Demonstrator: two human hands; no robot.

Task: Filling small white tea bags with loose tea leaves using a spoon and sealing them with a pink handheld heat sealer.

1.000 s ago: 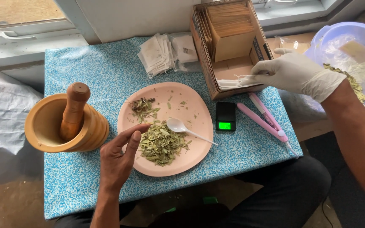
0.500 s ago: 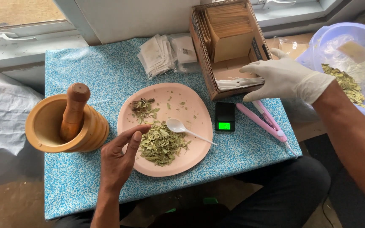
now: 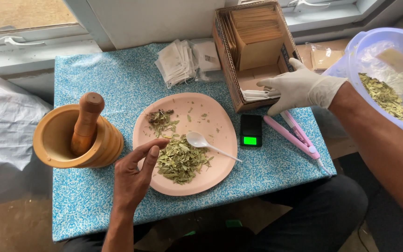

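Gloved right hand (image 3: 299, 88), fingers spread and empty, hovered at the box's (image 3: 233, 81) front edge over white sachets (image 3: 256, 94); bare left hand (image 3: 134, 177) stayed loose by the plate (image 3: 220, 161)

A small table under a blue speckled cloth (image 3: 113, 81) carries a wooden mortar with pestle (image 3: 78, 133), a pink plate (image 3: 213, 116), a stack of white sachets (image 3: 178, 60), a cardboard box (image 3: 232, 74), a black pocket scale (image 3: 250, 130) and a pink sealer (image 3: 295, 135).

I am noting a wooden mortar (image 3: 78, 140) with its pestle (image 3: 86, 122) leaning inside, standing left on the blue speckled cloth (image 3: 113, 84). A black pocket scale (image 3: 250, 130) is showing a green display, lying just beside a pink sealer (image 3: 292, 133). A lilac bowl (image 3: 388, 74) is sitting far right.
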